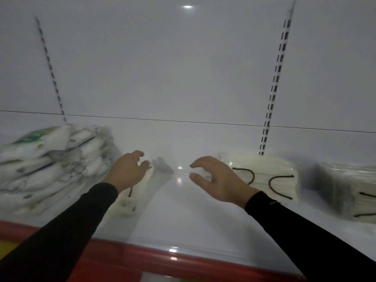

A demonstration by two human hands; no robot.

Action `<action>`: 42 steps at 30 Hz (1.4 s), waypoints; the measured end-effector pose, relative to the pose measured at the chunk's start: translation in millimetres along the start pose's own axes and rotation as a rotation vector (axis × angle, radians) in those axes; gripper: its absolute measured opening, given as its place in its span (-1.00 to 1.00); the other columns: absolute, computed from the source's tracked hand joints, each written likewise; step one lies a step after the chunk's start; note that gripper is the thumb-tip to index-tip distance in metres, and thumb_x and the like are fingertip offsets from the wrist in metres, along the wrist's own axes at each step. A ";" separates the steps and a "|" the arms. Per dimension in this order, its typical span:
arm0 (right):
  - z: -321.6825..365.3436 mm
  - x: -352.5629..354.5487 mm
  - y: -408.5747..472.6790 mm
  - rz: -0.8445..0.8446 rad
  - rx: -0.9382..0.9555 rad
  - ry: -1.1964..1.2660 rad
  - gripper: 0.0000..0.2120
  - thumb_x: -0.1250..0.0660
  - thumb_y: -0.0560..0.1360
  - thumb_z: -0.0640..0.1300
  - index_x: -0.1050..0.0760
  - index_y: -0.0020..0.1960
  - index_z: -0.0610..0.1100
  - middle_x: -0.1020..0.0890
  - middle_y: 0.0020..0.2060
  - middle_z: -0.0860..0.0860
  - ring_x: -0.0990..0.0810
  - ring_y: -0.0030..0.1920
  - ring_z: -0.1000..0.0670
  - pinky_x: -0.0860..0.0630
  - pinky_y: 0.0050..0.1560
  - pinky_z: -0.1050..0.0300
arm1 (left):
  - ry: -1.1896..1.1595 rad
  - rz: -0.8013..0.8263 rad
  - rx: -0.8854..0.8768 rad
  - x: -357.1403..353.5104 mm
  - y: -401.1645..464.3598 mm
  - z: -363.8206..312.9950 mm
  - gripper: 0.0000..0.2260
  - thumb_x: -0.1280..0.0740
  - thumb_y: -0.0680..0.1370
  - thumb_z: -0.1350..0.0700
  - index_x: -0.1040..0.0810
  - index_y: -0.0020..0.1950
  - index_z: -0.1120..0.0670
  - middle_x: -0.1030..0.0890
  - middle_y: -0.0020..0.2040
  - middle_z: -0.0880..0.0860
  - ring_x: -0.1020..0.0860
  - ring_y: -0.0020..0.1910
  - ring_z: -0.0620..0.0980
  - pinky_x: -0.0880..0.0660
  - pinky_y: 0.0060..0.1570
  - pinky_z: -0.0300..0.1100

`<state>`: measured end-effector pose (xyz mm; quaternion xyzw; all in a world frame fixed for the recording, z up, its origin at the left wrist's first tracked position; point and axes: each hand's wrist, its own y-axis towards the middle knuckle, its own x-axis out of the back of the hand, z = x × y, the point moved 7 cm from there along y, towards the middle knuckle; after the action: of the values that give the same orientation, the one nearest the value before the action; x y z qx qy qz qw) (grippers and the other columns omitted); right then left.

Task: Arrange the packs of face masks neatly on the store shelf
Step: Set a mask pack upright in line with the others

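A flat pack of cream masks [130,192] is seen lying under and just beyond the left hand [127,169], its long axis running from the front lip of the shelf [193,210] toward the back wall [162,68]. The left hand is by far the nearer of the two to it — whether the skin is touching the wrapper cannot be told through the blur. Its fingers [140,154] are loosely curled and nothing is seen to be gripped by them.

The right hand [217,178] is held over bare shelf, thumb and fingers [198,162] spread apart in an open claw, with nothing between them. Just beside its wrist, to the right, a stack of cream masks with black ear loops [270,176] is set, and a second wrapped stack [350,190] farther right.

At the left a heap of white and green packs [50,163] is piled unevenly, tilted against one another. The shelf surface is glossy white with a red front edge [162,259] — a wide bare strip is left between the two hands, judged room enough for the loose pack to be slid across.
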<state>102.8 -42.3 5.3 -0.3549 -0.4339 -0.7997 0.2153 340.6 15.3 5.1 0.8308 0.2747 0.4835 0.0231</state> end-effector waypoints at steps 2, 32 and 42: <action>14.4 -40.0 11.5 0.148 -0.069 0.001 -0.60 -0.22 0.62 0.07 -0.44 0.40 -0.05 -0.47 0.33 0.06 -0.42 0.35 0.09 -0.23 0.30 0.35 | 0.092 0.039 0.115 13.0 -7.3 32.3 -0.58 -0.19 0.64 0.01 -0.35 0.46 0.14 -0.48 0.37 0.17 -0.44 0.33 0.13 -0.34 0.23 -0.12; -25.9 -93.2 32.3 0.091 -0.540 0.770 0.03 -0.61 0.27 0.02 -0.04 0.53 0.10 -0.46 0.34 0.04 -0.49 0.32 0.03 -0.39 0.39 -0.02 | 0.325 0.425 -0.138 41.6 -25.6 27.9 -0.55 -0.53 0.31 -0.14 -0.43 0.10 -0.13 -0.58 0.02 -0.11 -0.55 -0.04 -0.10 -0.52 -0.09 -0.14; -5.6 -105.0 43.1 0.087 -0.408 0.871 -0.29 -0.51 0.38 -0.35 -0.24 0.37 -0.02 -0.56 0.12 0.06 -0.61 0.00 0.17 -0.56 -0.06 0.27 | 0.172 0.445 -0.225 39.5 -43.5 33.6 -0.66 -0.48 0.37 0.06 -0.52 0.11 -0.12 -0.60 -0.04 -0.14 -0.55 -0.06 -0.15 -0.53 -0.01 -0.11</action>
<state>197.6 -66.1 -52.7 -0.0396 -0.1225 -0.9330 0.3362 364.2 78.7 5.3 0.8188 0.0307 0.5731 -0.0150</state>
